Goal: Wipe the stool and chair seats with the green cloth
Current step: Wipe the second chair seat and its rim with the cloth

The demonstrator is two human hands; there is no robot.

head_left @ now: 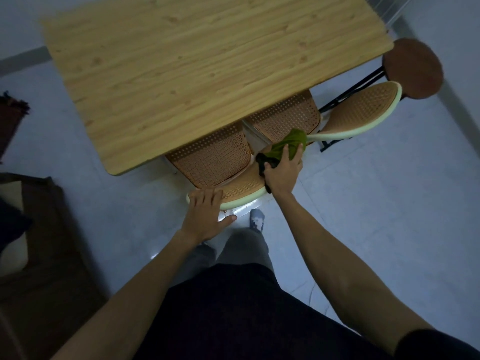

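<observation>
two woven cane chairs with pale green rims, one near (233, 188) and one further right (361, 113), are tucked under a light wooden rectangular table (202, 61), which hides most of both seats; one round brown stool (413, 67) stands beyond the table's right corner; the left hand (205, 216) rests on the near chair's back rim, fingers spread; the right hand (281, 170) presses one crumpled green cloth (289, 142) on the further chair's seat, fingers curled over it; a dark strap by that hand is hard to make out.
</observation>
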